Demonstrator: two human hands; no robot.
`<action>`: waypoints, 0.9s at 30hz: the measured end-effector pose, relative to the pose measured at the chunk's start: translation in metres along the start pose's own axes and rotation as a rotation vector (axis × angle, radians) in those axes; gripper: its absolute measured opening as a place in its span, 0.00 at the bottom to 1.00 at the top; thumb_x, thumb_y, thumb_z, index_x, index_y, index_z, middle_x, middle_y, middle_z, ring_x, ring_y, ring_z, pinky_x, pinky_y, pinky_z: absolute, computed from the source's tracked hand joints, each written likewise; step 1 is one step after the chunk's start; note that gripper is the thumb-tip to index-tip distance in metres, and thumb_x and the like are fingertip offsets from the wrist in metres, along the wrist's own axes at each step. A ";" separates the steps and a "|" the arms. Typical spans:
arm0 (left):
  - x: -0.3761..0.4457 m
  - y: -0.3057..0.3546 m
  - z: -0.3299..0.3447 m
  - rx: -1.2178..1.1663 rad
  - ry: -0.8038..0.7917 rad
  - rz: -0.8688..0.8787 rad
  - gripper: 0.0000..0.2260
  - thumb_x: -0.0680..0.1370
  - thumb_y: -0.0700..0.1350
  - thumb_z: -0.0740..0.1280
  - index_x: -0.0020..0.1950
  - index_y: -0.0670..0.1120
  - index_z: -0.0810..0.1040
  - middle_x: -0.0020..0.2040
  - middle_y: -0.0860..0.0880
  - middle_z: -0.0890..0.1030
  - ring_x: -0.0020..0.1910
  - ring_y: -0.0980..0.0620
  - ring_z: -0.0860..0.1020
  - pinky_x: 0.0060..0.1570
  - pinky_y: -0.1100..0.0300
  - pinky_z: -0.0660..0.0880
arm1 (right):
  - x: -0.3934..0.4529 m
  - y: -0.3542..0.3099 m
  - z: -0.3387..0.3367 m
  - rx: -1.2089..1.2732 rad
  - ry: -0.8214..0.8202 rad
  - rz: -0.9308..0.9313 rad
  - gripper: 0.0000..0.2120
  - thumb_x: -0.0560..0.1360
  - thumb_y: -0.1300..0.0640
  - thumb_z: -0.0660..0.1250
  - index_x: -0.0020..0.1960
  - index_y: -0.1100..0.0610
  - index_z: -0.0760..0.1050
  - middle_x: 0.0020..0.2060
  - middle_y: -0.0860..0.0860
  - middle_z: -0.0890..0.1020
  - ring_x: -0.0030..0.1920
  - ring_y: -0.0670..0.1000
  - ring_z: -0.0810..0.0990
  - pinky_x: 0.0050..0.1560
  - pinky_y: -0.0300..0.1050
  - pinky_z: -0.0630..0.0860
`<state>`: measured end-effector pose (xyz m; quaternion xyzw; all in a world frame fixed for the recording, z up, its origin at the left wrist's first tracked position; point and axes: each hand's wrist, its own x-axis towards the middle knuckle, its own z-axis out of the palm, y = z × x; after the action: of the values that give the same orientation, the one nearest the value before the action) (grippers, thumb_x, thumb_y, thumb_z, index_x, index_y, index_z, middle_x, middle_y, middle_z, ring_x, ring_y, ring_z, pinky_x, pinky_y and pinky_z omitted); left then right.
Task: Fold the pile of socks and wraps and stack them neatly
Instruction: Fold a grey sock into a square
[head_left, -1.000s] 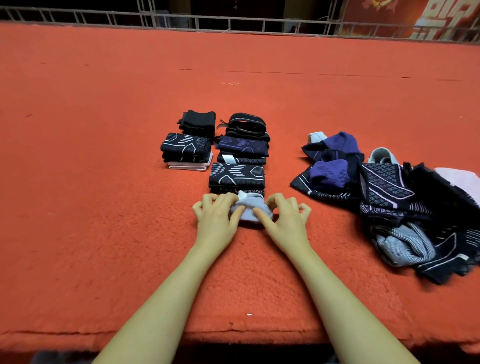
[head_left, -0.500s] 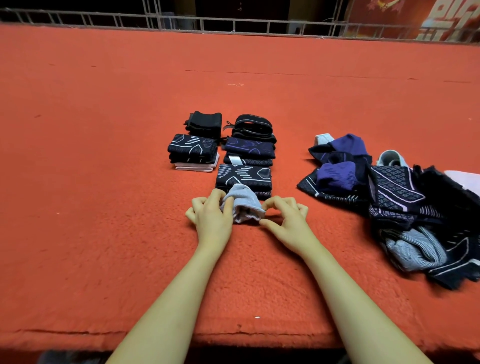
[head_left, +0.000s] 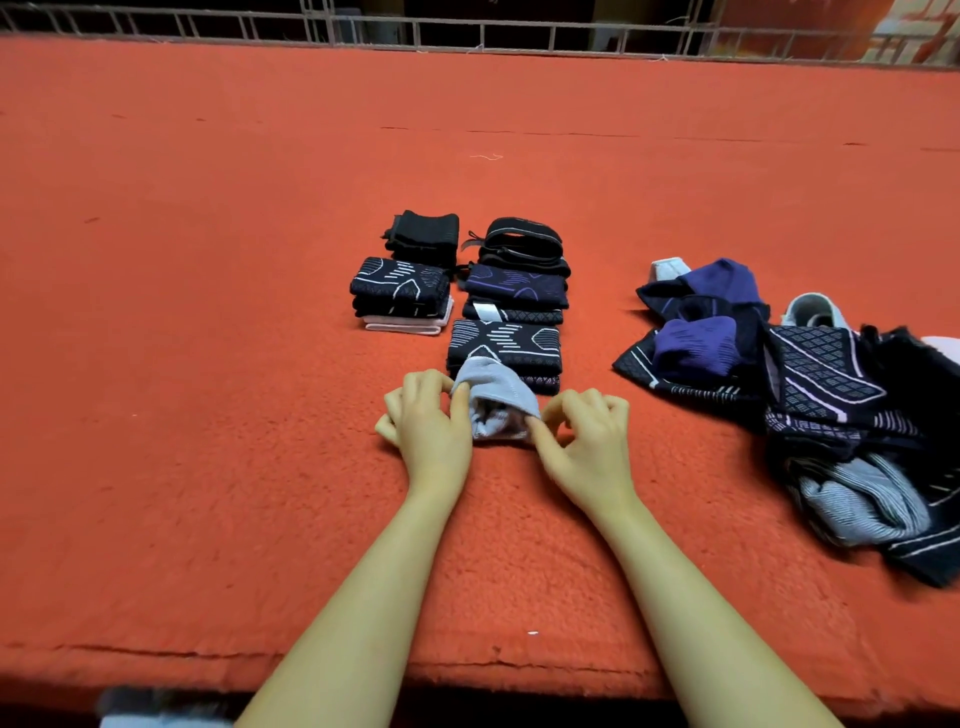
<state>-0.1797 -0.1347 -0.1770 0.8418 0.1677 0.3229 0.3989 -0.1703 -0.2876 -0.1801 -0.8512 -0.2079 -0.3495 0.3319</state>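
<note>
Red felt table (head_left: 208, 415) across the whole view, metal rail (head_left: 467, 31) along the far edge.

Left of centre: black folded piece (head_left: 426, 234) at the back; just in front, patterned stack (head_left: 400, 286) on a pink piece (head_left: 405, 326).

Centre column, back to front: black wrap (head_left: 524, 244), purple-lined stack (head_left: 514, 286), then near stack (head_left: 504, 343) with white lines, all touching or just beside one another.

Just in front of the near stack: grey sock (head_left: 496, 402), half folded, upper flap raised over the bundle, lower part on the felt. Left hand (head_left: 428, 426) at its left side, fingers curled, thumb and forefinger pinching the left edge of the flap. Right hand (head_left: 584, 441) at its right side, fingers curled, thumb and forefinger pinching the right lower corner. Both forearms reaching in from the near edge.

Right, well apart from the stacks: loose pile (head_left: 831, 405) of unfolded dark patterned wraps, purple socks (head_left: 696, 348) on its left part, a striped grey sock (head_left: 857, 499) at its near side, a pale sock (head_left: 813, 312) at the back.
</note>
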 end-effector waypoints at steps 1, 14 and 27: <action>0.000 0.000 -0.001 -0.034 -0.015 0.004 0.03 0.76 0.45 0.67 0.43 0.48 0.76 0.42 0.57 0.73 0.53 0.50 0.68 0.46 0.60 0.51 | -0.001 -0.002 -0.001 0.059 -0.008 -0.017 0.09 0.72 0.52 0.63 0.36 0.54 0.72 0.32 0.44 0.75 0.37 0.46 0.69 0.46 0.44 0.57; -0.014 0.000 -0.001 0.012 -0.045 0.597 0.08 0.73 0.45 0.62 0.50 0.55 0.72 0.53 0.58 0.74 0.52 0.50 0.69 0.46 0.60 0.52 | 0.004 -0.002 -0.001 0.196 -0.243 0.203 0.18 0.75 0.40 0.50 0.63 0.37 0.67 0.46 0.38 0.76 0.50 0.40 0.68 0.55 0.42 0.54; -0.021 0.003 -0.008 0.031 -0.117 0.658 0.06 0.73 0.47 0.62 0.48 0.54 0.70 0.43 0.58 0.77 0.49 0.52 0.70 0.45 0.59 0.53 | 0.013 -0.010 -0.024 0.047 -0.010 0.125 0.10 0.76 0.44 0.58 0.37 0.45 0.70 0.33 0.41 0.74 0.42 0.43 0.67 0.45 0.44 0.52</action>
<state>-0.2004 -0.1427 -0.1795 0.8739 -0.1314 0.3827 0.2693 -0.1783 -0.2960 -0.1535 -0.8563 -0.1642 -0.3188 0.3716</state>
